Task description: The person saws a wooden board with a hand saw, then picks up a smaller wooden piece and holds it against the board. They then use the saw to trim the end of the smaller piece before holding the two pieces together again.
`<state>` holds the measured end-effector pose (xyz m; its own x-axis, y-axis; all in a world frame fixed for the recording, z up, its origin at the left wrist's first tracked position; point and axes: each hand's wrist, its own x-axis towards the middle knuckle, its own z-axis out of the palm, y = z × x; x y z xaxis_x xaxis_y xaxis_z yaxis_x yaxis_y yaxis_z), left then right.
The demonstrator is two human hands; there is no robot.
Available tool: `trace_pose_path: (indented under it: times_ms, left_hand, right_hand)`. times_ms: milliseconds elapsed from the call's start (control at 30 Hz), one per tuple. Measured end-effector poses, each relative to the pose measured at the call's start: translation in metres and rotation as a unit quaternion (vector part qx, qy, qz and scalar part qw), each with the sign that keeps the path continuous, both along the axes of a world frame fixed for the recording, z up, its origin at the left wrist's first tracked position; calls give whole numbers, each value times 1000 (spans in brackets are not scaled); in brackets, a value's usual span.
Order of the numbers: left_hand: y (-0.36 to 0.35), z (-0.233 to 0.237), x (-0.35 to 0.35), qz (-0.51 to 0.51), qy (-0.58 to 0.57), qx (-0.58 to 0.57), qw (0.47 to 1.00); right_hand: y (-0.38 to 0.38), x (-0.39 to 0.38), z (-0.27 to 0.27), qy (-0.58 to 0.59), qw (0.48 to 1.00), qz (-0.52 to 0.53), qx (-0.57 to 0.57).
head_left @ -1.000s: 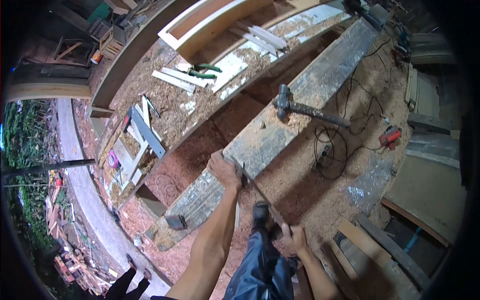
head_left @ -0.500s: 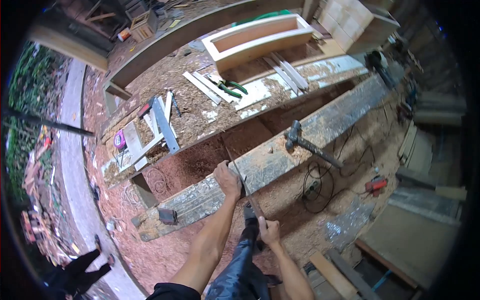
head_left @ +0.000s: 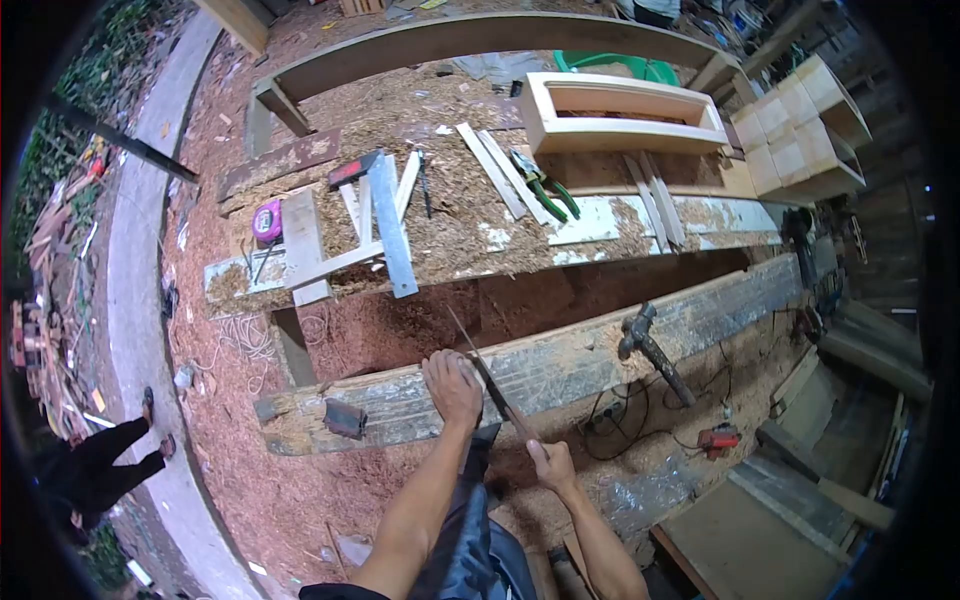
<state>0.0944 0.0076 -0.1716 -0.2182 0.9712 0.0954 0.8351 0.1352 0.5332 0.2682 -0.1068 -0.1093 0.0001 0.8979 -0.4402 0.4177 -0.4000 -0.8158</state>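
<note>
My right hand (head_left: 552,465) is closed round the near end of a long thin tool (head_left: 500,398), which looks like a saw or file. Its narrow tip extends over the far edge of a worn plank (head_left: 560,362). Against the plank's top, beside the blade, my left hand (head_left: 453,385) presses down with its fingers close together; whether anything is under it is hidden. A hammer (head_left: 648,350) lies on the plank to the right, and a small dark block (head_left: 345,418) sits near the left end.
Beyond a gap, a shavings-covered bench bears a metal square (head_left: 390,230), a purple tape measure (head_left: 267,222), green-handled pliers (head_left: 545,187) and a wooden frame box (head_left: 630,130). A red tool (head_left: 718,440) with cables lies on the floor. Another person (head_left: 110,460) stands at left.
The view has turned and shifted, so the bench and plank appear moved. Both hands keep their places at the plank, the right still holding the tool. More of the person at left shows.
</note>
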Motion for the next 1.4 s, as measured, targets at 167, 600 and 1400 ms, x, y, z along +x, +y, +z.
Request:
trace_pose_path:
  times_ms: [167,600,1400]
  left_hand:
    - [-18,5,-14,77,-32,-14,996]
    - [-18,1,-60,250,47,-34,967]
    - [-4,-11,-58,336,117,-88,931]
  right_hand:
    - [8,-7,0,7,996,84,-30]
    - [37,-17,-8,15,980,188,-57]
    - [34,-30,64,-14,979,195,-62]
